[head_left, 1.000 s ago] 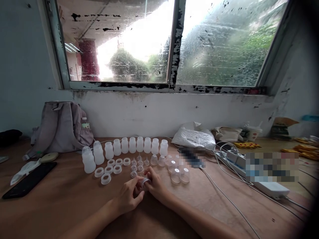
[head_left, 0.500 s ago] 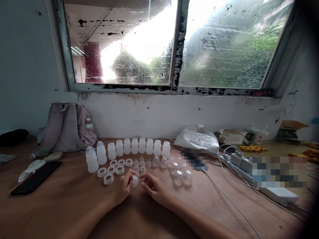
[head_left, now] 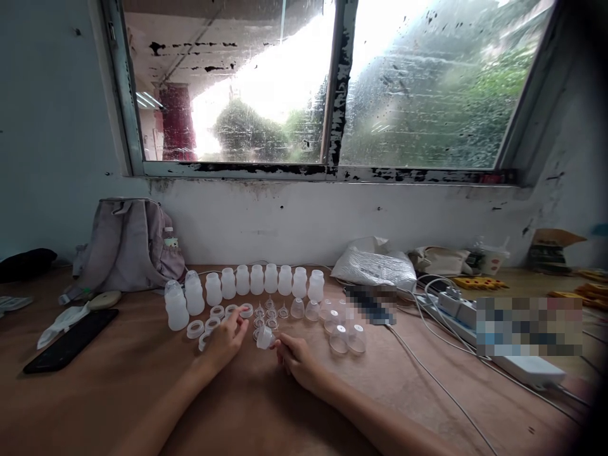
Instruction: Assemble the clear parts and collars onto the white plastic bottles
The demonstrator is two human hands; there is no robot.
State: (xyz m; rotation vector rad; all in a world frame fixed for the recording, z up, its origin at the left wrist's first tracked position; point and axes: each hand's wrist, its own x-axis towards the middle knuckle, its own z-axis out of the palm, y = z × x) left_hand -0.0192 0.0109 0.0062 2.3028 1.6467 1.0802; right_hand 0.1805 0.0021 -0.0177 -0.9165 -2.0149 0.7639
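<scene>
From where I stand, the right hand (head_left: 297, 360) lightly pinches a translucent bottle top (head_left: 264, 339) beside the clear teats (head_left: 284, 312), best held steady while the left hand (head_left: 225, 339), loosely open by the collar rings (head_left: 194, 336), avoids nudging any.

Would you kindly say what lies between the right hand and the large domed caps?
In the head view, bare tabletop separates the right hand from the large domed caps.

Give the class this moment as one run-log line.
Left hand: at rings | Right hand: holding translucent piece | Bottles: upright, curved row
</scene>
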